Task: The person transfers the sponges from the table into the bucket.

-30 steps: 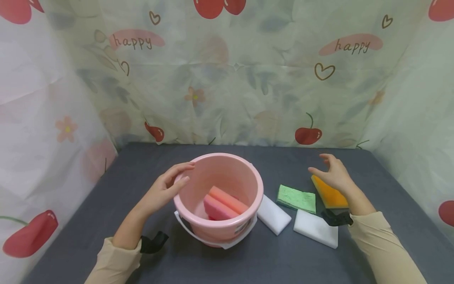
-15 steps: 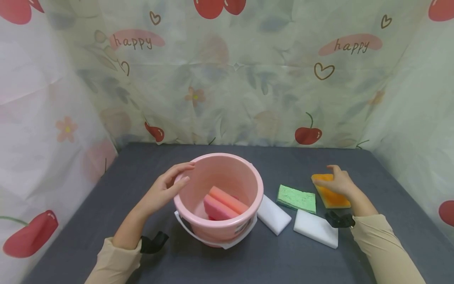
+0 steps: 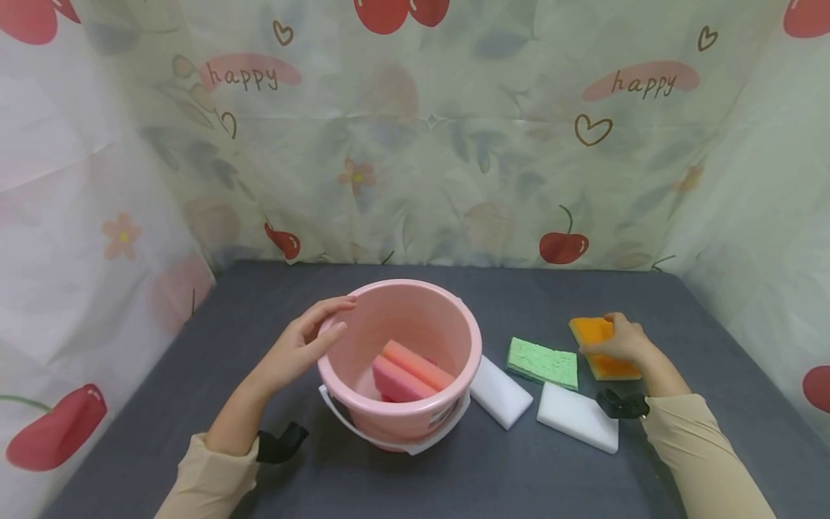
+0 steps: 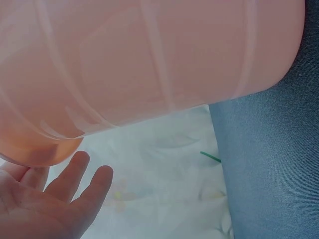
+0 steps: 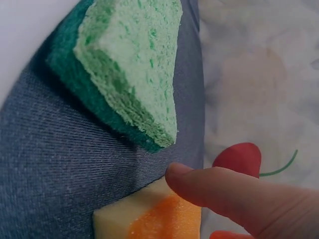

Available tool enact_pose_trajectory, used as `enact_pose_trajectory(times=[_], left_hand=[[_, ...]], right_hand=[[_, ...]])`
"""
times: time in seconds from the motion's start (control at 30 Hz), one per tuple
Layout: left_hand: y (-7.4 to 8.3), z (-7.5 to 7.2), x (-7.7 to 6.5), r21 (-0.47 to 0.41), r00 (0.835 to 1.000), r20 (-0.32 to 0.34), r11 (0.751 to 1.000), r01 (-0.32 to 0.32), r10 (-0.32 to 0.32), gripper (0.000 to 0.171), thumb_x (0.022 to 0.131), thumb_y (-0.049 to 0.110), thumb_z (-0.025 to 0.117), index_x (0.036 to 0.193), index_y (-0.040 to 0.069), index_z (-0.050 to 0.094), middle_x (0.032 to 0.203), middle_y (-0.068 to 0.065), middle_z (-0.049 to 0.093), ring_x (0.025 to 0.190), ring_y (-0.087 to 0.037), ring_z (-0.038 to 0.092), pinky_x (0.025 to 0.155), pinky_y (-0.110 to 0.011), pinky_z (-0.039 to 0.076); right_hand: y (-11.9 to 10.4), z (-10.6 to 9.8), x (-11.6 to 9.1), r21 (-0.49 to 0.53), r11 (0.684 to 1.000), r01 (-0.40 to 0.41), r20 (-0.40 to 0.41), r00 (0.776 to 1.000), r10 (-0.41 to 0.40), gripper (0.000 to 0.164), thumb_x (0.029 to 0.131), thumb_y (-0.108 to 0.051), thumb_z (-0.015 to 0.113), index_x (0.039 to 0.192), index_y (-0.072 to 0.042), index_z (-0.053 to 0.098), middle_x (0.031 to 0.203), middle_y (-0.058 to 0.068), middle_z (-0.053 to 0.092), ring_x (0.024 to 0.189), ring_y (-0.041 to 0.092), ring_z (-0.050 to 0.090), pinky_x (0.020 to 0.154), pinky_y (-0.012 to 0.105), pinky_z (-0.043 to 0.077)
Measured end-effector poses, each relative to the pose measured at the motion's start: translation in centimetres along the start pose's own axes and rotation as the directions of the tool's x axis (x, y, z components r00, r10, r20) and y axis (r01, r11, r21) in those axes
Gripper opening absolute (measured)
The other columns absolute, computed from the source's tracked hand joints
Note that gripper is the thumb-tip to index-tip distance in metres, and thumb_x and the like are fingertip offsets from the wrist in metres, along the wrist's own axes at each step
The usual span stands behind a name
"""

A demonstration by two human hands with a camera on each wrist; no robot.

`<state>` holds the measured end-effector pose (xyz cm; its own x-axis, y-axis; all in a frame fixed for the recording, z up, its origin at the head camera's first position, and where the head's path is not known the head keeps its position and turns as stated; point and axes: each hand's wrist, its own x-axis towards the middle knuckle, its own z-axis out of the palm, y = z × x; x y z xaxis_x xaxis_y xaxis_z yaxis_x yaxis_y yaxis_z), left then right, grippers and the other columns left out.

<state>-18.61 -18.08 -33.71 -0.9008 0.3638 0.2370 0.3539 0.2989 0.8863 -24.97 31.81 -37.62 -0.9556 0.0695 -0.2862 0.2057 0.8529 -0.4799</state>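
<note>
A pink bucket (image 3: 398, 425) stands upright in the middle of the table. My left hand (image 3: 305, 339) holds its left rim, thumb over the inner side; in the left wrist view, the fingers (image 4: 92, 194) lie along the outside. Inside the bucket sit an orange sponge block (image 3: 418, 364) and a pinkish-red one (image 3: 398, 378). At the right, my right hand (image 3: 625, 342) is down over an orange-topped sponge (image 3: 593, 330), thumb at its left edge and fingers at its far edge. In the right wrist view, the thumb (image 5: 214, 186) overlaps that sponge's edge.
A green scouring sponge (image 3: 543, 360) lies left of the orange-topped one. Two white sponge blocks (image 3: 501, 393) lie nearer the front, one right beside the bucket. The bucket's white handle (image 3: 415, 447) hangs down in front. A printed curtain surrounds the dark tabletop (image 3: 519, 476).
My right hand has come down onto the orange-topped sponge, its thumb and fingers drawing in to the edges. My left hand and the bucket have stayed put.
</note>
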Motion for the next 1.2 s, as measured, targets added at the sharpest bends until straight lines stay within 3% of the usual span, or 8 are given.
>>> enact_pose_trajectory(times=[0.37, 0.67, 0.87, 1.2], left_hand=[[0.0, 0.0, 0.0, 0.006, 1.000, -0.001, 1.000, 0.009, -0.009, 0.041, 0.095, 0.020, 0.052, 0.134, 0.011, 0.045, 0.145, -0.008, 0.041, 0.130, -0.029, 0.041, 0.091, -0.021, 0.049], [-0.1, 0.0, 0.0, 0.002, 1.000, 0.002, 1.000, 0.009, -0.009, 0.041, 0.095, 0.020, 0.051, 0.135, 0.011, 0.045, 0.145, -0.008, 0.040, 0.130, -0.029, 0.041, 0.090, -0.020, 0.049], [-0.1, 0.0, 0.0, -0.014, 1.000, 0.002, 1.000, -0.001, 0.001, 0.040, 0.095, 0.018, 0.051, 0.134, 0.010, 0.046, 0.145, -0.009, 0.040, 0.131, -0.027, 0.040, 0.090, -0.015, 0.046], [-0.2, 0.0, 0.1, -0.006, 1.000, -0.003, 1.000, 0.001, -0.001, 0.040, 0.095, 0.019, 0.052, 0.134, 0.012, 0.046, 0.144, -0.008, 0.041, 0.130, -0.027, 0.041, 0.091, -0.016, 0.047]], right_hand=[[0.2, 0.2, 0.2, -0.021, 1.000, 0.003, -0.024, 1.000, -0.004, 0.086, 0.080, -0.026, 0.068, 0.138, 0.013, 0.018, 0.130, 0.041, 0.028, 0.106, 0.046, 0.037, 0.094, 0.061, 0.035], [-0.3, 0.0, 0.2, 0.001, 0.997, 0.072, -0.059, 0.996, -0.072, 0.078, 0.083, -0.029, 0.063, 0.137, 0.011, 0.025, 0.137, 0.039, 0.027, 0.114, 0.048, 0.036, 0.099, 0.063, 0.031], [-1.2, 0.0, -0.1, 0.039, 0.992, 0.116, -0.111, 0.988, -0.111, 0.073, 0.082, -0.029, 0.064, 0.136, 0.007, 0.033, 0.138, 0.038, 0.030, 0.115, 0.048, 0.038, 0.098, 0.062, 0.034], [-2.7, -0.3, -0.7, 0.045, 0.986, 0.162, -0.141, 0.978, -0.154, 0.069, 0.084, -0.030, 0.063, 0.136, 0.006, 0.034, 0.134, 0.038, 0.034, 0.108, 0.045, 0.041, 0.090, 0.055, 0.042]])
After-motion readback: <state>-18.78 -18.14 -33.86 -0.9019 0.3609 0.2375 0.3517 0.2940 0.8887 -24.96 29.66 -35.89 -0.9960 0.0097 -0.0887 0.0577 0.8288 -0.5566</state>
